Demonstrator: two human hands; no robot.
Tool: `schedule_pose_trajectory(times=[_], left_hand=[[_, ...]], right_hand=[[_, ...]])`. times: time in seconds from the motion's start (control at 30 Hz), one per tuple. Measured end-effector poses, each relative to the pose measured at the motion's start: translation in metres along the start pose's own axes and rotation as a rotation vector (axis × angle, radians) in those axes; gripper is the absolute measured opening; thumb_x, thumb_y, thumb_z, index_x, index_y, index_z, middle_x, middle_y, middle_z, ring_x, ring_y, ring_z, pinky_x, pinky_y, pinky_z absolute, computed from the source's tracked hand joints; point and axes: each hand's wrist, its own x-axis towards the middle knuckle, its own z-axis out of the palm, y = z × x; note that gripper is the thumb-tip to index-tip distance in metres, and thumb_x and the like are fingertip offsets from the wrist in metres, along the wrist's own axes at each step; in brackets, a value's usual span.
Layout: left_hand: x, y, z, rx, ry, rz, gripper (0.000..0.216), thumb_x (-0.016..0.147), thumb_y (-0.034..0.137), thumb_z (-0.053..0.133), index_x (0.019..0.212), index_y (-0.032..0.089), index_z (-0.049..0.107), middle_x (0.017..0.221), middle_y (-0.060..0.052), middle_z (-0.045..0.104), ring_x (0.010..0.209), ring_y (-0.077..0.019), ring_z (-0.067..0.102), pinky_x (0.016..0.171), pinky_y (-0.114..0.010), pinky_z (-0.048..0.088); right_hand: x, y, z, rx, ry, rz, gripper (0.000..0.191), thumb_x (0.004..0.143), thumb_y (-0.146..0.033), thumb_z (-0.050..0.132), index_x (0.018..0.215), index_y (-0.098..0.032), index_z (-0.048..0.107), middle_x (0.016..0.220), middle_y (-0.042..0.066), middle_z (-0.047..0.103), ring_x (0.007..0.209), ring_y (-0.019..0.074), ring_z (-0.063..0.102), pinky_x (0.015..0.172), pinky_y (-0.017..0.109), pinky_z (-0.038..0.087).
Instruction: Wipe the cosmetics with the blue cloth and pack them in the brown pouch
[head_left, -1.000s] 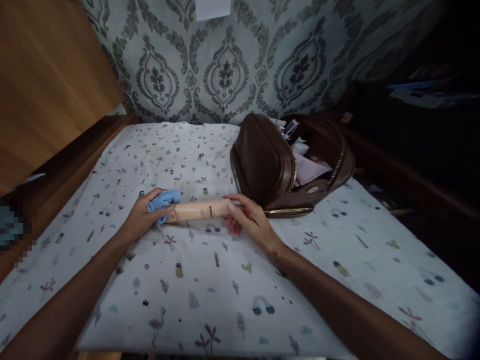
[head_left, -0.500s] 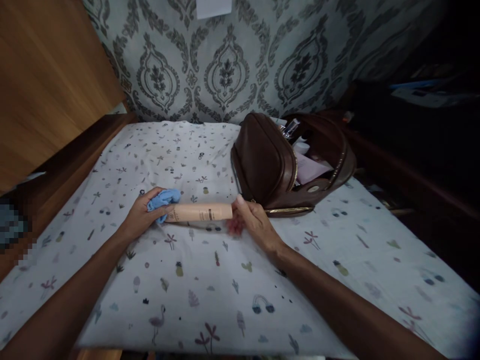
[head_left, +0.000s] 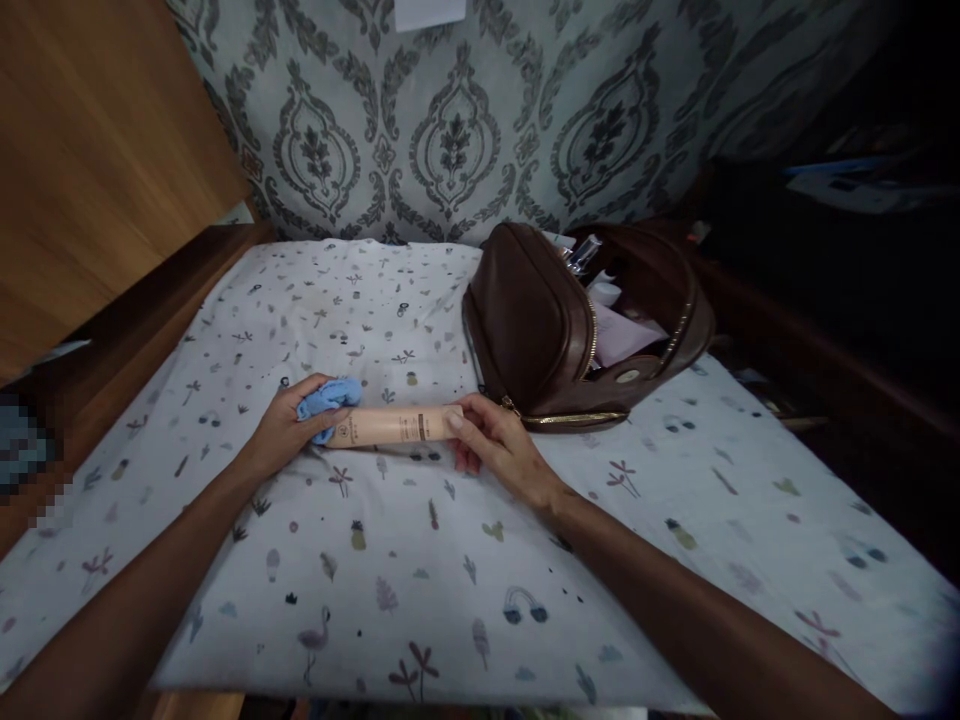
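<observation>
A peach-coloured cosmetic tube (head_left: 386,426) with small dark print lies level between my two hands, above the patterned cloth. My left hand (head_left: 283,428) is closed on a crumpled blue cloth (head_left: 330,398), which wraps the tube's left end. At the other end, my right hand (head_left: 499,440) pinches the tube between thumb and fingers. Just beyond that hand sits a brown leather bag (head_left: 525,310), unzipped. Inside it show a pink tube (head_left: 622,335), a white cap (head_left: 604,292) and a clear, shiny bottle top (head_left: 584,254).
White cloth (head_left: 420,620) printed with flamingos, pineapples and palms covers the surface. Grey damask wallpaper (head_left: 454,140) rises behind it. A wooden panel (head_left: 105,150) stands at the left, and a dark area with a pale blue-grey object (head_left: 862,190) lies to the right.
My right thumb and fingers have closed onto the tube's right end; before, they were at its very tip and the fingers were blurred. My left hand, the cloth and the bag look nearly unchanged.
</observation>
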Motion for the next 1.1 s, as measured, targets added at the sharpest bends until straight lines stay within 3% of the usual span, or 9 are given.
schedule_pose_trajectory(times=[0.2, 0.37, 0.47, 0.53, 0.67, 0.9, 1.1], left_hand=[[-0.004, -0.001, -0.002, 0.198, 0.035, 0.117, 0.04, 0.084, 0.052, 0.061, 0.105, 0.018, 0.066, 0.101, -0.004, 0.071, 0.092, -0.0234, 0.066, 0.079, -0.03, 0.053], [-0.016, 0.02, 0.02, 0.577, 0.318, 0.55, 0.032, 0.097, 0.037, 0.048, 0.119, 0.015, 0.058, 0.112, -0.011, 0.066, 0.102, -0.025, 0.063, 0.089, -0.035, 0.05], [-0.022, 0.041, 0.052, 0.785, 0.25, 0.858, 0.043, 0.097, 0.041, 0.052, 0.13, 0.015, 0.052, 0.12, -0.015, 0.063, 0.108, -0.0282, 0.06, 0.094, -0.04, 0.048], [-0.023, 0.05, 0.071, 0.887, 0.213, 0.961, 0.047, 0.097, 0.042, 0.051, 0.134, 0.012, 0.05, 0.119, -0.017, 0.063, 0.106, -0.0297, 0.06, 0.096, -0.044, 0.046], [-0.016, 0.044, 0.078, 0.982, 0.219, 0.915, 0.038, 0.098, 0.036, 0.046, 0.129, 0.013, 0.053, 0.105, -0.014, 0.065, 0.092, -0.0269, 0.062, 0.083, -0.038, 0.049], [-0.01, 0.005, 0.033, 1.083, 0.172, 0.791, 0.039, 0.091, 0.035, 0.05, 0.126, 0.019, 0.054, 0.108, -0.011, 0.065, 0.09, -0.0268, 0.065, 0.076, -0.036, 0.052], [-0.012, 0.0, 0.022, 1.088, 0.154, 0.738, 0.046, 0.09, 0.026, 0.046, 0.136, 0.022, 0.046, 0.118, -0.012, 0.061, 0.103, -0.0275, 0.063, 0.075, -0.033, 0.055]], right_hand=[[0.001, 0.003, 0.003, 0.016, 0.016, 0.014, 0.05, 0.083, -0.071, 0.057, 0.084, -0.022, 0.051, 0.059, -0.005, 0.055, 0.045, 0.011, 0.053, 0.042, 0.023, 0.041], [-0.002, 0.003, 0.005, 0.033, 0.035, -0.014, 0.05, 0.083, -0.071, 0.058, 0.082, -0.022, 0.049, 0.061, -0.005, 0.053, 0.048, 0.0108, 0.053, 0.045, 0.023, 0.04], [-0.005, 0.0, 0.007, 0.042, 0.057, -0.08, 0.046, 0.084, -0.066, 0.059, 0.081, -0.021, 0.049, 0.066, -0.005, 0.05, 0.054, 0.0102, 0.053, 0.05, 0.023, 0.042], [-0.008, -0.002, 0.008, 0.019, 0.088, -0.122, 0.043, 0.085, -0.062, 0.06, 0.081, -0.021, 0.05, 0.066, -0.005, 0.047, 0.057, 0.0102, 0.05, 0.053, 0.023, 0.041], [-0.011, -0.004, 0.01, -0.013, 0.113, -0.127, 0.04, 0.086, -0.059, 0.059, 0.079, -0.02, 0.05, 0.065, -0.004, 0.048, 0.057, 0.0102, 0.048, 0.052, 0.023, 0.038], [-0.012, -0.011, 0.009, 0.008, 0.157, -0.114, 0.046, 0.081, -0.064, 0.061, 0.072, -0.021, 0.046, 0.06, -0.005, 0.046, 0.05, 0.0098, 0.045, 0.048, 0.023, 0.034], [-0.014, -0.02, 0.006, -0.015, 0.209, -0.155, 0.038, 0.083, -0.056, 0.058, 0.072, -0.022, 0.048, 0.059, -0.005, 0.046, 0.052, 0.0095, 0.043, 0.048, 0.022, 0.034]])
